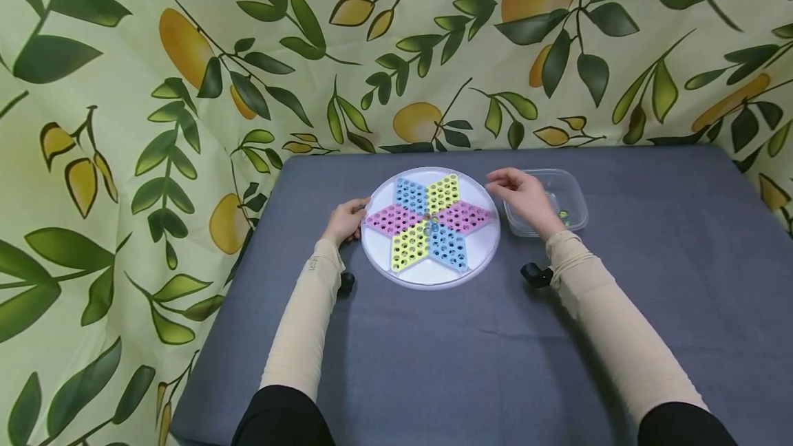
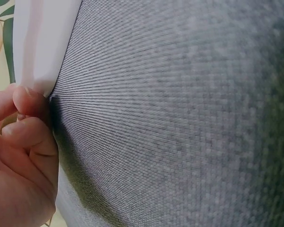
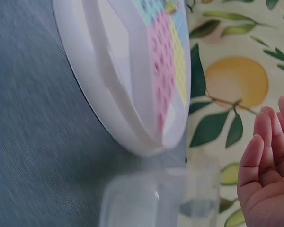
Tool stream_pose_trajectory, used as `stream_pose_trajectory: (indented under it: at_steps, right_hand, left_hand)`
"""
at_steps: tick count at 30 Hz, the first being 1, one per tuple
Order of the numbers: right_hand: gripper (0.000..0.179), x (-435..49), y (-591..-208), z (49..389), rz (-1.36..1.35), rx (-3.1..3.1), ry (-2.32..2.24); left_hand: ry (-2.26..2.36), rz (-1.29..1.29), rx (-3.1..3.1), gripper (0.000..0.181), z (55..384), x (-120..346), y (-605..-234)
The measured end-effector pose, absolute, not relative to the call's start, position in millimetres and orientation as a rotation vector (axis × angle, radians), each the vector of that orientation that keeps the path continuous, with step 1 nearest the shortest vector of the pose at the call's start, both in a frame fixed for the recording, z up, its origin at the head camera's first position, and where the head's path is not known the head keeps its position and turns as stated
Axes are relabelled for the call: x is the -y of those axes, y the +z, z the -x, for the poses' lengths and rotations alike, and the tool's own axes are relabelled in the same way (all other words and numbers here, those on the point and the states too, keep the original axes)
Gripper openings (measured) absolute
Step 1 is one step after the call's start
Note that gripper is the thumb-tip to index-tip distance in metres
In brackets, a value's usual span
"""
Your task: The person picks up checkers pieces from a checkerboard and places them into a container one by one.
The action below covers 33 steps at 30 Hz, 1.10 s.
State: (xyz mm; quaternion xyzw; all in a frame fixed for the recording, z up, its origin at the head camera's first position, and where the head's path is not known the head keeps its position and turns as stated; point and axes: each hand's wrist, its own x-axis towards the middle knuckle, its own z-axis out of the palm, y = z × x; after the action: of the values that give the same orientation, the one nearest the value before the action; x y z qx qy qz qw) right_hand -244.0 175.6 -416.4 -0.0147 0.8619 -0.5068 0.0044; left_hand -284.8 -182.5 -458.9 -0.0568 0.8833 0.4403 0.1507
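Observation:
A round white Chinese checkers board (image 1: 427, 279) lies on the table, its star of holes coloured blue, yellow and pink. A few glass marbles (image 1: 431, 228) sit near the star's middle. At the left edge my left hand (image 1: 343, 221) holds the rim; the left wrist view shows its curled fingers (image 2: 31, 130) against the white side. My right hand (image 1: 523, 198) hovers between the board and a clear plastic container (image 1: 581, 191). In the right wrist view its fingers (image 3: 252, 158) are loosely bent, with nothing visible in them. Green marbles (image 1: 563, 215) lie in the container.
A grey cloth covers the table (image 1: 446, 363). Behind and to the left hangs a curtain (image 1: 372, 88) printed with leaves and fruit. Dark wrist camera mounts (image 1: 536, 275) stick out beneath the forearms.

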Motion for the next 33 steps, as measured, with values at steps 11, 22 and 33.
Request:
stream_pose_trajectory:
  at_steps: [11, 22, 33]
  right_hand:
    - [0.034, -138, -428, 239, 0.213, -2.609, -1.576]
    - [0.031, -113, -441, 236, 0.269, -2.559, -1.548]
    - [0.027, -97, -454, 236, 0.328, -2.548, -1.489]
  left_hand:
    - [1.249, 0.185, -2.541, 0.038, 285, 180, -458]
    - [1.240, 0.159, -2.554, 0.038, 285, 181, -457]
    - [1.227, 0.188, -2.550, 0.037, 288, 182, -460]
